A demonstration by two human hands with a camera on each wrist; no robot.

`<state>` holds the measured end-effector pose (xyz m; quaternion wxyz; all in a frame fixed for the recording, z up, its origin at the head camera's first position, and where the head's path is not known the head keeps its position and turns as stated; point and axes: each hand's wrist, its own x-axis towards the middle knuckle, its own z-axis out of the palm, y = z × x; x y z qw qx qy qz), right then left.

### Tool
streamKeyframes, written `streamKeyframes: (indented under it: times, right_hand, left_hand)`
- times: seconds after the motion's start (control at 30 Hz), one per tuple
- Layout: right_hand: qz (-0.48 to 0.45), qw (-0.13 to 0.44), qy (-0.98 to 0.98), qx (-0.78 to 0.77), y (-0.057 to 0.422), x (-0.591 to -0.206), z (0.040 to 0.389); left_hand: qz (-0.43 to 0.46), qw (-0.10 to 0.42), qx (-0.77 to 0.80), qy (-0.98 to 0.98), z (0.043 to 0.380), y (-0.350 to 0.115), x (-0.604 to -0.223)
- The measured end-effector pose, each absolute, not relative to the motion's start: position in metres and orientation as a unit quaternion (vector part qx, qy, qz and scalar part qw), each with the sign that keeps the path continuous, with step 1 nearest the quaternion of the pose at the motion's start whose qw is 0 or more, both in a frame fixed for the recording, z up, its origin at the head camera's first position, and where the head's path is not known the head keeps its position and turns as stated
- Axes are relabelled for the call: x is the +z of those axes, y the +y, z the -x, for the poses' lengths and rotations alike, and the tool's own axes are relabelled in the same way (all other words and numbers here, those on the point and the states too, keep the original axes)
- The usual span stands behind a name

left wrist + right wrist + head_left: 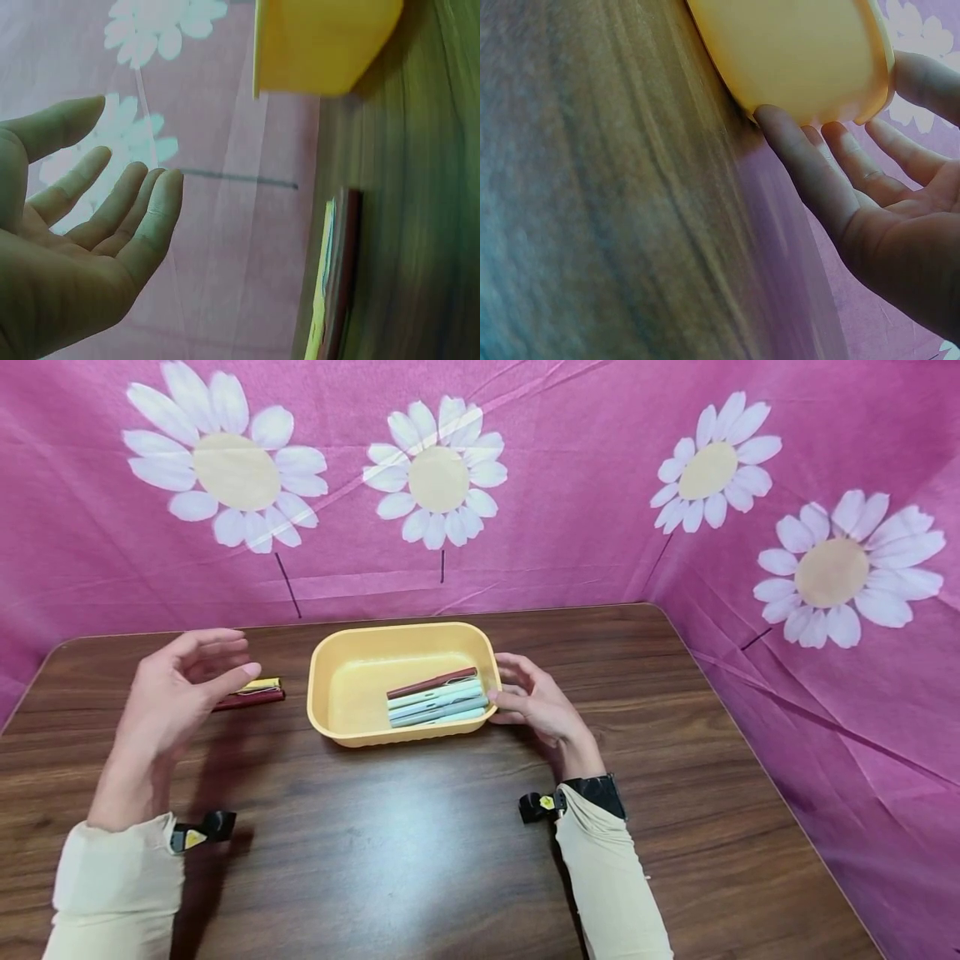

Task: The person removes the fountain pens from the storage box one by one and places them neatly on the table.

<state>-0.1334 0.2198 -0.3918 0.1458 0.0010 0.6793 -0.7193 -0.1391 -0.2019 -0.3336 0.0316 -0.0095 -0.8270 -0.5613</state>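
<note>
Pink floral cloth (558, 560) is hung beyond the table (397, 843). Yellow pen (264, 683) and dark red pen (258, 697) are laid left, near the empty, finger-parted left hand (174, 692); the tray (347, 685) is gripped at its right rim by the right hand (542, 703). Pens judged light, stiff, slick; mid-barrel pinch advised.

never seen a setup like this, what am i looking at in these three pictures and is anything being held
No machine here: these are a person's left hand and right hand, both bare. The wide picture comes from a head camera looking forward and down; the others come from wrist cameras, each watching its own hand. On the table lie a yellow pen and a dark red pen, left of a tray with more pens inside. The left hand, near the loose pens, holds nothing. The right hand touches the tray's right end.
</note>
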Motion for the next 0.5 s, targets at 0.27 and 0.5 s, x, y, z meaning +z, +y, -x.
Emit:
streamKeyframes:
  times: [0.27, 0.5]
  right_hand:
    - [-0.001, 0.144, 0.678, -0.721, 0.219, -0.392, 0.133]
    - [0.002, 0.144, 0.68, -0.719, 0.22, -0.392, 0.133]
  left_hand:
    - [0.072, 0.056, -0.559, -0.824, 0.136, -0.164, -0.336]
    - [0.115, 0.058, -0.583, -0.802, 0.136, -0.139, -0.34]
